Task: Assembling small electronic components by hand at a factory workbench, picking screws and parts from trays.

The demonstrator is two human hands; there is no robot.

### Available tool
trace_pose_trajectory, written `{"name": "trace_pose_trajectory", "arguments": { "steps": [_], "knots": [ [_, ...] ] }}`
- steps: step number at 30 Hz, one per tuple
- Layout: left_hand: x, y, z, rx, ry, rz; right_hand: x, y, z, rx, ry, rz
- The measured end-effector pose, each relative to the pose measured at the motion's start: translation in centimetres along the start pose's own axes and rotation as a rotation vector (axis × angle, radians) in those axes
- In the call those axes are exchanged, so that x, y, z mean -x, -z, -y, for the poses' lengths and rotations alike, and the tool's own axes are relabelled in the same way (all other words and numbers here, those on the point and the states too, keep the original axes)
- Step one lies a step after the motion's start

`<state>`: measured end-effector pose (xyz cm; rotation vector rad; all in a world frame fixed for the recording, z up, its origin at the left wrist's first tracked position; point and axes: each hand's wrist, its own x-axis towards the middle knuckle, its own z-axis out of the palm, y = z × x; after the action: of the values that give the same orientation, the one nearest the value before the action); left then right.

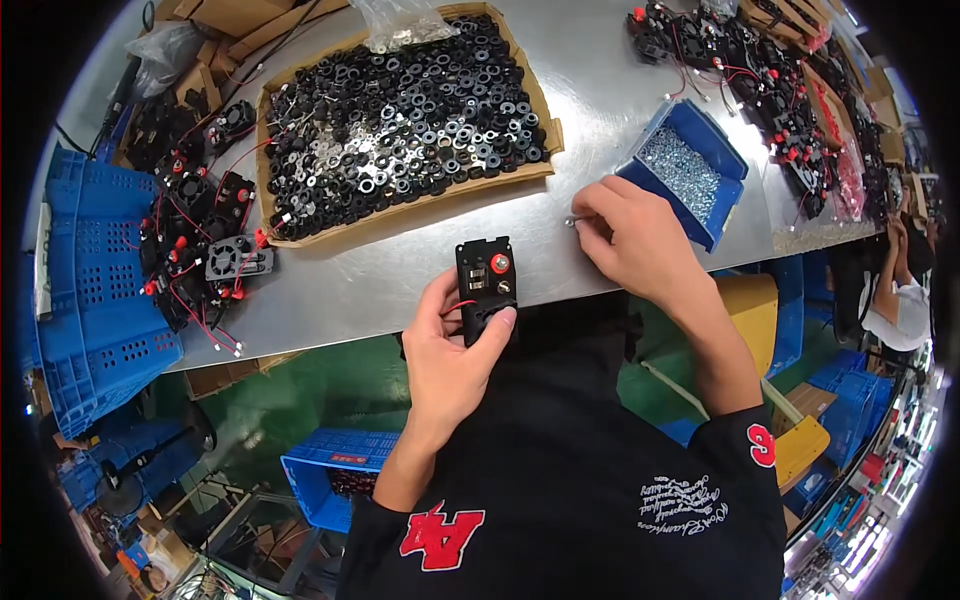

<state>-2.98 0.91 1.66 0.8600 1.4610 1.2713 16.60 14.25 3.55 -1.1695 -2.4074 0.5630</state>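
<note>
My left hand is closed around a black plastic housing and holds it upright over the table's near edge. On its face are a red round terminal with a metal centre, a brass-coloured post and a metal contact; a red wire shows by my fingers. To the right, my right hand is low over the metal table, thumb and forefinger pinched at a small shiny metal piece, too small to name exactly. Just beyond that hand stands a tilted blue bin of small silvery hardware.
A cardboard tray of black and metal rings fills the far middle. Black wired fan assemblies pile up at left beside a blue crate; more assemblies lie far right. A yellow chair stands below the table; another person is farther right.
</note>
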Motion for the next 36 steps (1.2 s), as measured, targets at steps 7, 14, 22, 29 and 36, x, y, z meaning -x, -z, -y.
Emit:
{"name": "trace_pose_trajectory", "arguments": {
  "steps": [7,14,22,29,36],
  "knots": [
    [-0.2,0.3,-0.3,0.028,0.021,0.001,-2.8,0.7,1.0,0.263,0.084,0.343],
    [-0.1,0.5,0.1,-0.010,0.024,0.014,-4.2,0.1,0.9,0.462,0.262,0.477],
    [-0.8,0.0,-0.2,-0.037,0.019,-0.003,-1.9,-2.4,0.9,-0.043,0.203,0.106],
    [-1.4,0.1,-0.4,-0.025,-0.005,-0.008,-2.2,-1.8,0.1,0.230,0.278,0.017],
    [-1.0,0.5,0.2,0.002,-0.017,-0.037,-3.8,1.1,0.2,0.094,0.126,0.236]
  ]
}}
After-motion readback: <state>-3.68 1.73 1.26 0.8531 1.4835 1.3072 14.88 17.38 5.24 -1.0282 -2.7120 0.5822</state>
